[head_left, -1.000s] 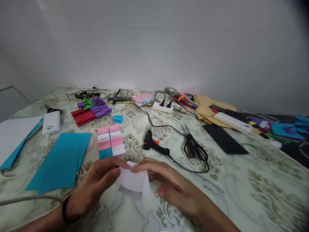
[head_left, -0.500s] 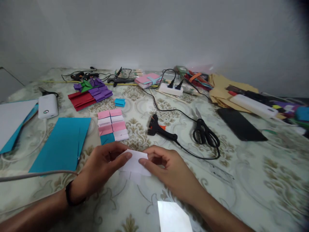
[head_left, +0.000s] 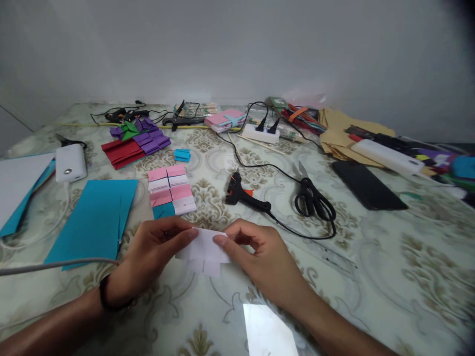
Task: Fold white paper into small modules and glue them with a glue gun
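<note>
A small piece of pale, whitish paper [head_left: 207, 243] with crease lines is stretched between my two hands, above the patterned tablecloth. My left hand [head_left: 158, 254] pinches its upper left corner between thumb and fingers. At the right edge, my right hand [head_left: 261, 257] grips the paper the same way, thumb on the near face. Two small flaps with a slit between them show below its lower edge. Just beyond my left hand lie folded pink, white and blue paper pieces [head_left: 171, 190]. A bright white patch [head_left: 269, 330] is near me; I cannot tell whether it is paper or reflected light.
Blue sheets [head_left: 96, 217] and a white power bank [head_left: 71, 163] lie left. Ahead are a black glue gun [head_left: 247, 195] with its cord, scissors [head_left: 313, 200] and a power strip [head_left: 261, 133]. Red folded paper [head_left: 122, 154] sits back left; a black phone [head_left: 367, 185], right.
The paper's lower flaps now show more clearly below my fingers. Both hands keep hold of it, with the right fingers slightly shifted. The whole view has moved a little.
</note>
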Available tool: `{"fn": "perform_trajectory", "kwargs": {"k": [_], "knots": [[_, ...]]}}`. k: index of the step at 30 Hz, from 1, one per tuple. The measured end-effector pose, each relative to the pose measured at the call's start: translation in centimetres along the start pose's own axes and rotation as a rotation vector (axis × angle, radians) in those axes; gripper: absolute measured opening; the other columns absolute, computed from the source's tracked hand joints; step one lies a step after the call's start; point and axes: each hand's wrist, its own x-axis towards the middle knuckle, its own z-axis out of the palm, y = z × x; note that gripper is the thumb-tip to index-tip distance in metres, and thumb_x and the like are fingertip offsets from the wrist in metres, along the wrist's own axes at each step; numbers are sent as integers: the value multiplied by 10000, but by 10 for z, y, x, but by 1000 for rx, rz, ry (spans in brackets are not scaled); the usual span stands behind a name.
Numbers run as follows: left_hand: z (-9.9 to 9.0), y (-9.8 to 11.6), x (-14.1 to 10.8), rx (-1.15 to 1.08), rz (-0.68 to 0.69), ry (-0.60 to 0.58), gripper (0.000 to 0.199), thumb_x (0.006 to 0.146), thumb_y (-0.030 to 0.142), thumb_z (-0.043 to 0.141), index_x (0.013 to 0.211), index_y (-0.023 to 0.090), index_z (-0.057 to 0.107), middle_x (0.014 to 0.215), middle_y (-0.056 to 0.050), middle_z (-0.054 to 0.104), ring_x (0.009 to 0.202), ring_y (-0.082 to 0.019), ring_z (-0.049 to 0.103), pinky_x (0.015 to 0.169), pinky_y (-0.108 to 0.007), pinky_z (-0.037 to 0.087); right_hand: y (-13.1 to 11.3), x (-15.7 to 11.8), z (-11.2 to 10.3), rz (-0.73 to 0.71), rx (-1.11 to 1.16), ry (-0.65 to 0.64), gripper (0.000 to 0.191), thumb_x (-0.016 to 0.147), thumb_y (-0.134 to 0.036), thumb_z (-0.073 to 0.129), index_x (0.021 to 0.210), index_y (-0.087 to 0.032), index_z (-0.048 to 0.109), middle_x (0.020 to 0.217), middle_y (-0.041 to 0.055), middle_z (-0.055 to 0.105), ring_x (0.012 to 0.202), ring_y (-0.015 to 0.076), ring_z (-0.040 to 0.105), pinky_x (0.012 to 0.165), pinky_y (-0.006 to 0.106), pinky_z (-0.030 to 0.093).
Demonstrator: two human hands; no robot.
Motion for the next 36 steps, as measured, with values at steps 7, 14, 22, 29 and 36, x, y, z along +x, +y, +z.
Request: {"fn": "perform_trajectory", "kwargs": {"k": [7, 14, 22, 29, 36], "knots": [[0, 4, 2, -45, 7, -21, 220, 831, 418, 840, 786, 205, 808, 660, -26, 726, 556, -156, 602, 487, -234, 439, -1, 0, 0, -7, 82, 8, 214, 909, -384, 745, 783, -218, 691, 678, -26, 667, 620, 135, 606, 572, 245, 491], [2, 6, 3, -48, 22, -1, 201, 830, 393, 842, 807, 198, 797, 666, -8, 707, 572, -136, 584, 501, -211, 430, 0, 0, -4, -71, 102, -23, 246, 950, -366, 726, 769, -204, 689, 684, -18, 656, 638, 133, 589, 595, 247, 472], [-1, 0, 1, -81, 22, 10, 216, 820, 400, 857, 785, 196, 795, 666, -13, 693, 590, -139, 578, 518, -217, 449, 1, -1, -4, -120, 97, -2, 171, 971, -327, 702, 844, -214, 710, 734, -21, 637, 668, 131, 565, 604, 243, 451], [-1, 0, 0, -56, 10, 11, 231, 823, 398, 852, 795, 176, 793, 674, -23, 710, 596, -140, 596, 521, -217, 467, 2, -2, -5, -143, 78, 10, 171, 971, -301, 694, 823, -214, 701, 735, -23, 646, 677, 130, 583, 600, 240, 445], [0, 5, 2, 21, -2, 26, 240, 827, 411, 833, 888, 179, 833, 792, -58, 805, 690, -172, 697, 575, -218, 524, 5, 1, -4, -85, 21, 74, 194, 954, -349, 704, 820, -209, 719, 711, -19, 643, 657, 137, 580, 593, 245, 447]]}}
